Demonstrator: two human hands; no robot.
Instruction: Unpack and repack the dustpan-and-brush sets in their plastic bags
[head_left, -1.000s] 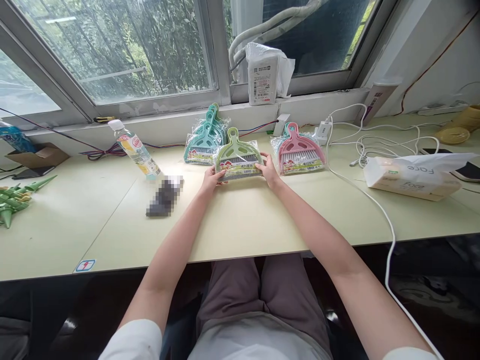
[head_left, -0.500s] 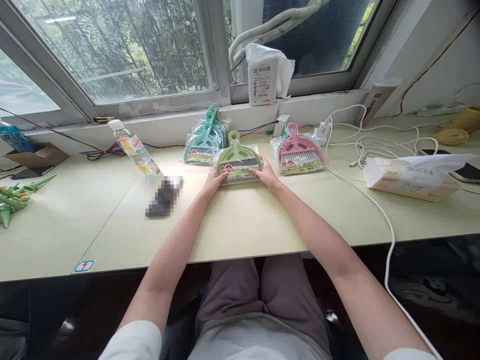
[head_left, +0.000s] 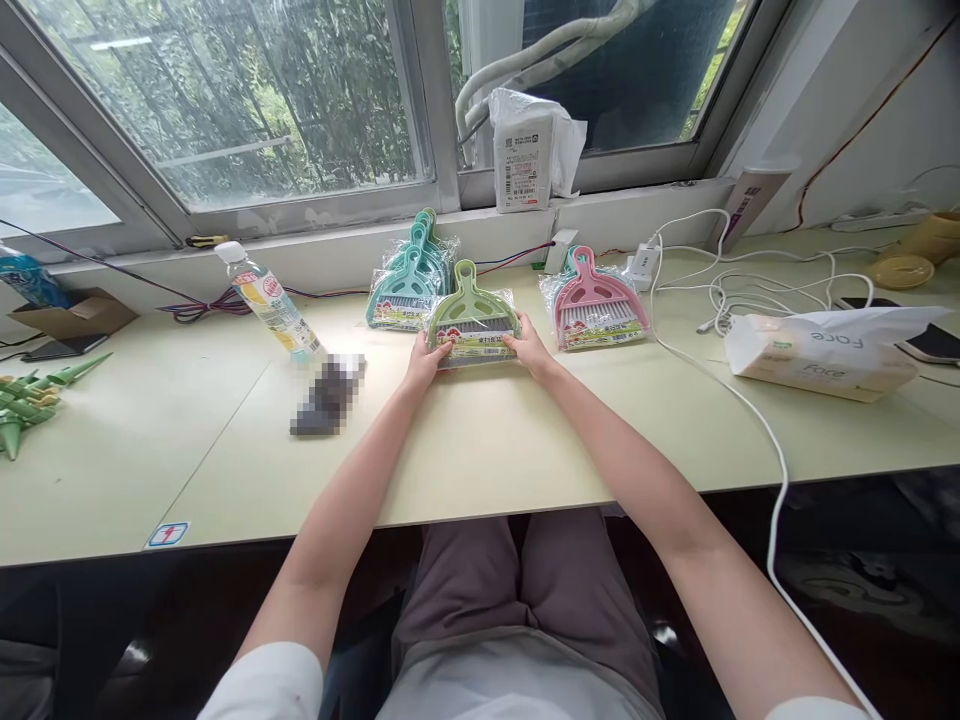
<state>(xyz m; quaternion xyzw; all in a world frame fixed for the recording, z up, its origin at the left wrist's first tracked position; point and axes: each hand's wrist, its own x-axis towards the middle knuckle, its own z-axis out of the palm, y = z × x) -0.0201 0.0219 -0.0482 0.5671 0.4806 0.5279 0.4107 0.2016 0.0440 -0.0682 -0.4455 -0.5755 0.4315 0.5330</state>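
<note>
In the head view, both bare hands hold a green dustpan-and-brush set (head_left: 472, 322), wrapped in clear plastic, over the middle of the pale table (head_left: 495, 440). The left hand (head_left: 427, 358) grips its lower left corner, thumb laid over the front of the label; the right hand (head_left: 531, 348) grips the lower right side in the same way, thumb pressed on the label, so the set is pinched between the two. Its handle points away from the person, toward the window. Whether its lower edge rests on the table or is slightly raised is hard to tell from this angle. Just behind it to the left lies a stack of teal sets (head_left: 409, 290); to the right, near the right hand, sits a pink set (head_left: 598, 308) with a teal edge showing behind it. Farther left stand a tilted-looking drink bottle (head_left: 268, 298) and a dark, pixelated object (head_left: 327, 398); well to the right lies a tissue pack (head_left: 821, 365), near a loose white cable (head_left: 763, 420).
</note>
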